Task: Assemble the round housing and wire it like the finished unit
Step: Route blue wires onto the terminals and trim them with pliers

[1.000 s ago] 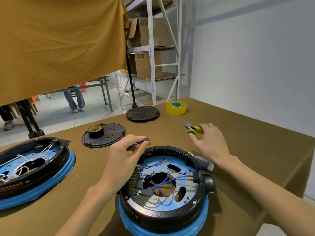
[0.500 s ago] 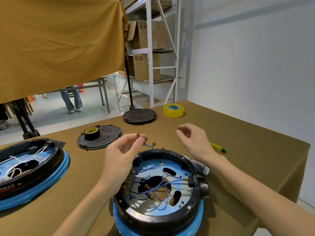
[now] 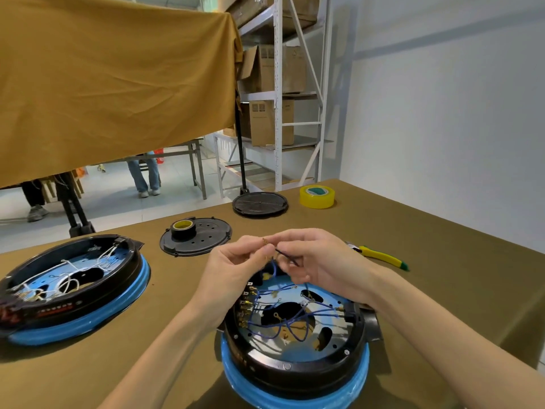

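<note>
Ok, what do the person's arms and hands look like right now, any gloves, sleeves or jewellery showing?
Both are bare: the left hand and right hand wear no gloves, and no rings or watch show. Both forearms are uncovered right down to the frame's lower edge, with no sleeve in view.

**Workshop assembly bench**

A workbench [image 3: 442,261] draped in brown cloth marks a small assembly workshop. Behind the bench stands a white metal shelving rack [image 3: 277,93] stacked with cardboard cartons [image 3: 269,122]. Left of the rack hangs a mustard cloth screen [image 3: 112,84]; beneath it, a steel table [image 3: 177,156] and standing people's legs [image 3: 144,175] show on a pale floor.
</note>
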The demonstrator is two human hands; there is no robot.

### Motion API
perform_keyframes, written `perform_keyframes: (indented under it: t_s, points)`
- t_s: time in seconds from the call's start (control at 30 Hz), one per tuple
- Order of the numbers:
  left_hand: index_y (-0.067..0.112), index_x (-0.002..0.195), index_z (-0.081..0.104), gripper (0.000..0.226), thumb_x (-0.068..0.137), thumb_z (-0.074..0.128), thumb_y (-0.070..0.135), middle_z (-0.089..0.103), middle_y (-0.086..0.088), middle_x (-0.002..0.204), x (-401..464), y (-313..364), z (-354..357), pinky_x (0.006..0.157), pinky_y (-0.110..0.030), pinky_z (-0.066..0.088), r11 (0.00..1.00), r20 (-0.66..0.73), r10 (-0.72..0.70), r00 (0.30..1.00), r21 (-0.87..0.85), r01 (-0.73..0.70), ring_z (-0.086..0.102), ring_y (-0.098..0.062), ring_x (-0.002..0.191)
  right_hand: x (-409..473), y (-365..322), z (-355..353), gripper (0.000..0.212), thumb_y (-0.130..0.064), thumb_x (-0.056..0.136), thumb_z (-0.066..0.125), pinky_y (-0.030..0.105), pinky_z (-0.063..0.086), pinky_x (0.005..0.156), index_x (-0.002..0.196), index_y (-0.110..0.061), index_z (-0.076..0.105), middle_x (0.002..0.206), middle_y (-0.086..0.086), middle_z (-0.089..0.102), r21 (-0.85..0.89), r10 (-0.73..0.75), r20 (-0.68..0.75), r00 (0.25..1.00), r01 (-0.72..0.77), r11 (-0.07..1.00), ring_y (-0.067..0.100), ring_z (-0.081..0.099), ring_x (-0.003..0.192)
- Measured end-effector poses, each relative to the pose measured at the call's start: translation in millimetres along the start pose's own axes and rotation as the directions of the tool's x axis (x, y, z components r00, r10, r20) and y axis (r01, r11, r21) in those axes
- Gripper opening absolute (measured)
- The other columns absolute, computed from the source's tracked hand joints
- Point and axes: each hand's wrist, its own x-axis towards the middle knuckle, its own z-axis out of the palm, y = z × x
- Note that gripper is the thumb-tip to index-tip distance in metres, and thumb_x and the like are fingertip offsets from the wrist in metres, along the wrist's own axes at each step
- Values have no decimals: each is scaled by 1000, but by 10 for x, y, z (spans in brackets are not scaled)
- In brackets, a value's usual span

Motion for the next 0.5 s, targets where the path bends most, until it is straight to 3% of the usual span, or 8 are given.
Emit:
perform_keyframes:
  t_s: [0.07,0.17,0.23,0.37,0.5]
  points:
    - [20,114,79,30,84,75,26,72,-18,109,-40,37,-85,95,-41,57,996,38,-5,999,91,1,64,-41,104,0,20,-13,23,-18,103,59,27,23,54,118,-9,74,69,1,53,-81,40,19,999,-38,996,11,34,56]
    - [39,120,74,34,89,74,24,77,0,112,-73,72,-326,88,-23,57,975,82,-79,994,212,60,71,-17,106,10,57,10,20,-23,101,63,22,23,47,109,-10,77,63,-2,51,-135,132,-11,991,-132,982,10,31,50]
    - [45,118,73,33,96,68,20,76,11,115,-95,37,-515,84,-23,56,950,36,-103,994,298,87,68,-4,108,44,64,39,17,-20,101,62,20,27,42,104,-8,74,63,2,55,-152,247,-37,968,-250,956,10,37,46]
    - [41,114,73,26,103,58,23,72,25,112,-170,-219,-646,85,-16,48,866,-83,-113,990,481,138,62,10,106,210,98,165,13,-13,100,55,20,37,39,97,-3,62,62,6,61,-192,420,-120,900,-436,879,11,49,44]
    - [34,123,67,24,103,59,26,70,18,115,-197,-430,-596,77,-8,51,842,-121,-105,987,517,153,62,10,104,413,181,260,17,-14,102,51,21,40,39,91,-3,57,60,9,63,-245,484,-188,854,-518,820,13,51,41]
